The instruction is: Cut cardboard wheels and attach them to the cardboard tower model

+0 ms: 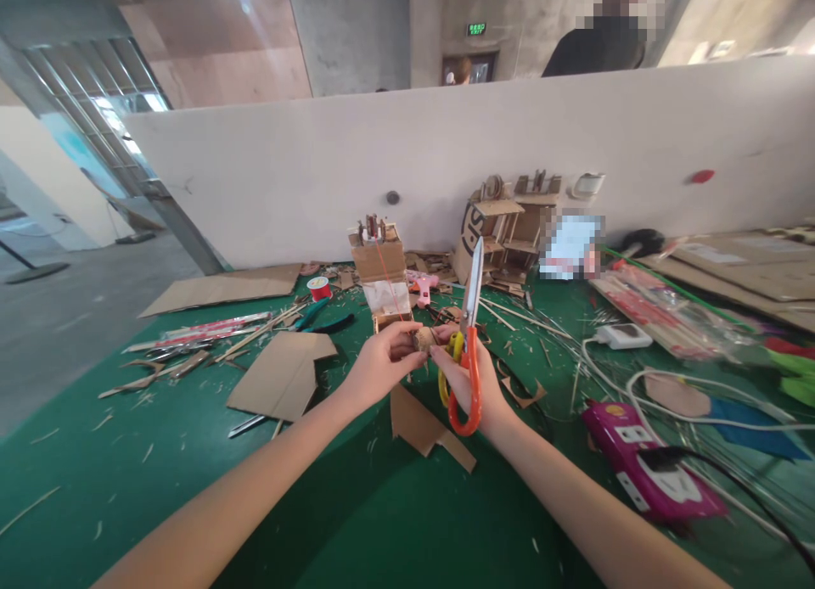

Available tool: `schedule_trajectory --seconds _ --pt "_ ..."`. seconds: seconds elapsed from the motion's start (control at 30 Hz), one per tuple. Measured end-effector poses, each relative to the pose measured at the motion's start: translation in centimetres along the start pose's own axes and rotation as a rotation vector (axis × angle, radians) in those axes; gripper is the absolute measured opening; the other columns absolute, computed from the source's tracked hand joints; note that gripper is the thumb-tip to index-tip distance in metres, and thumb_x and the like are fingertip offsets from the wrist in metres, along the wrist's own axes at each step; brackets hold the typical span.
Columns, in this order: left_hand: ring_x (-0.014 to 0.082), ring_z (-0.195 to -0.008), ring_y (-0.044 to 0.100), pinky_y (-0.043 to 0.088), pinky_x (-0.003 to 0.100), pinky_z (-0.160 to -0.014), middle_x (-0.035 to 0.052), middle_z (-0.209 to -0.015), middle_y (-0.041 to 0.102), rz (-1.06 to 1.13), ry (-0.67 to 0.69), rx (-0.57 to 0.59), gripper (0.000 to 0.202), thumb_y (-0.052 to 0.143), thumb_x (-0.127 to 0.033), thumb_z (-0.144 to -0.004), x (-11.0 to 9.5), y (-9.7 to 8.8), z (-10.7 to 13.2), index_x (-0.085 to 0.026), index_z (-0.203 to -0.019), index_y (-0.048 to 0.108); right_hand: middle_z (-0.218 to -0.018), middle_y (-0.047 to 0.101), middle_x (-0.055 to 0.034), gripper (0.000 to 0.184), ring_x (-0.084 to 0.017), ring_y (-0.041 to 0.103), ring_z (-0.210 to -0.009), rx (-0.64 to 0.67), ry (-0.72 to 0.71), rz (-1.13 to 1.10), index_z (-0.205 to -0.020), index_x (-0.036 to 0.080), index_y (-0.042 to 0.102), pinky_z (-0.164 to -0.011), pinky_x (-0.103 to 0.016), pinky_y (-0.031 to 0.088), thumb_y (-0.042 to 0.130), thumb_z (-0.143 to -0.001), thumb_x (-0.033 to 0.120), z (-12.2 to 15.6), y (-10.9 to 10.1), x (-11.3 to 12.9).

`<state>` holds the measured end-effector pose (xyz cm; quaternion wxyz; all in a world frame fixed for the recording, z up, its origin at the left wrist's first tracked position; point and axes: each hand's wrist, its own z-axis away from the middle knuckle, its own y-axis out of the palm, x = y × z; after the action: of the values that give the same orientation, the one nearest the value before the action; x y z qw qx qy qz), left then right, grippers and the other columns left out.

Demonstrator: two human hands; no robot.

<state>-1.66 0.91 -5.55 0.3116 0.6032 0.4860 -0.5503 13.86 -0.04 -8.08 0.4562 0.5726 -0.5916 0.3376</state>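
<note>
Between the fingertips of my left hand (380, 356) is a small round brown piece (423, 339), seemingly cardboard. My right hand (482, 381) pinches the same piece from the other side. Scissors (473, 296) with orange and yellow handles are also held in my right hand, their blades pointing up. Just beyond my fingers stands a cardboard model (379, 262), with a red thread running down its front. A cut cardboard scrap (420, 423) lies on the green table below my hands.
Left lie a cardboard sheet (280, 373), thin sticks, dark-handled pliers (318, 317) and a red thread spool (318, 288). Behind are a pink glue gun (423, 285) and a shelved cardboard structure (503, 224). A magenta power strip (643, 462) with cables sits right. A white partition (306, 173) borders the table.
</note>
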Motion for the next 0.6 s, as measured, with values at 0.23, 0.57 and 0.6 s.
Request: schedule_trajectory --seconds 0.23,0.57,0.6 --pt "0.0187 -0.09 0.069 0.055 0.037 -0.087 0.0068 -0.098 0.071 0.087 -0.001 0.05 0.042 0.068 -0.025 -0.08 0.3 -0.3 -0.1 -0.017 -0.119 0.054 -0.095 0.063 -0.0053 0.027 -0.024 0.062 -0.091 -0.023 0.048 0.001 -0.087 0.02 0.057 -0.084 -0.042 0.052 0.072 -0.072 0.037 -0.1 -0.3 -0.4" --pt "0.0209 -0.088 0.071 0.059 0.04 -0.082 0.0079 -0.102 0.074 0.175 -0.047 -0.014 0.047 0.074 -0.03 -0.076 0.6 -1.0 -0.1 -0.018 -0.12 0.062 -0.093 0.066 -0.0055 0.036 -0.022 0.065 -0.081 0.116 0.113 -0.009 -0.098 0.019 0.061 -0.08 -0.04 0.054 0.07 -0.076 0.045 0.1 -0.6 -0.1" --pt "0.0211 -0.088 0.071 0.059 0.04 -0.082 0.0077 -0.101 0.074 0.179 -0.052 -0.025 0.046 0.074 -0.031 -0.076 0.6 -1.1 -0.2 -0.018 -0.119 0.063 -0.095 0.066 -0.0062 0.036 -0.023 0.065 -0.084 0.124 0.113 -0.003 -0.1 0.019 0.062 -0.081 -0.041 0.054 0.07 -0.077 0.045 0.1 -0.6 -0.2"
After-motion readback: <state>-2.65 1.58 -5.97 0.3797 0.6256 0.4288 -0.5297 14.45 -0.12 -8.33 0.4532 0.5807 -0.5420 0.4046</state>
